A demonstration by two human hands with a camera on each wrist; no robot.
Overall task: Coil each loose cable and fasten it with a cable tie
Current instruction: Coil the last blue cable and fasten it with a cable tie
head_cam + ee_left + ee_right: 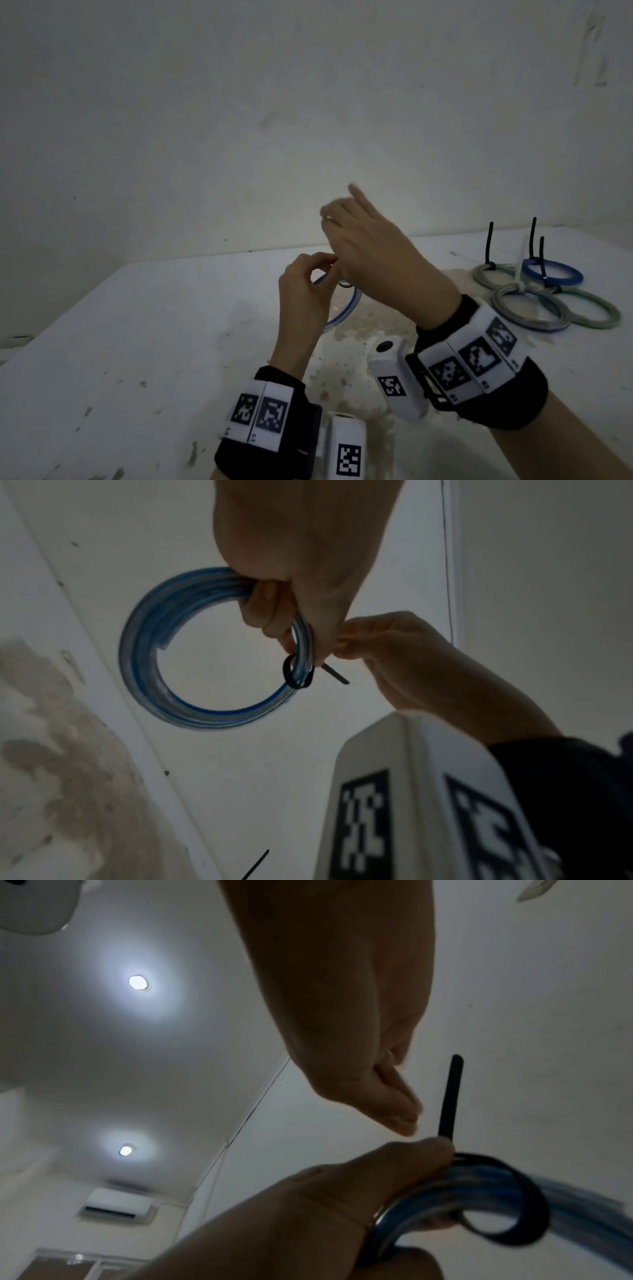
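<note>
Left grip (305, 294) pinches the blue cable coil (143, 647) at its upper right side, with my thumb and fingers curled round the bundled turns. I hold the coil up in the air above the white worktop (137, 342), about over its middle, and the ring hangs down from my fingers.

A black cable tie (287, 670) is looped loosely round the turns just below my fingertips. The loop is slack and there is a gap between the strap and the cable. The tie's tail (450, 1096) sticks out free past my left fingertips.

My right grip (373, 250) is just beside and above the left. In the right wrist view its fingers lie together and loosely bent next to the tail, holding nothing I can make out. I can't tell if they touch the tail, and the hand is motion-blurred in the head view.

Off to my right, well apart from my hands, tied coils (527, 325) lie overlapping on the worktop near the wall. They are blue, grey and greenish, and black tie tails stand up from them.

Both my wrists wear black bands with black-and-white marker tags (260, 411), and the worktop is stained brownish under my hands.
</note>
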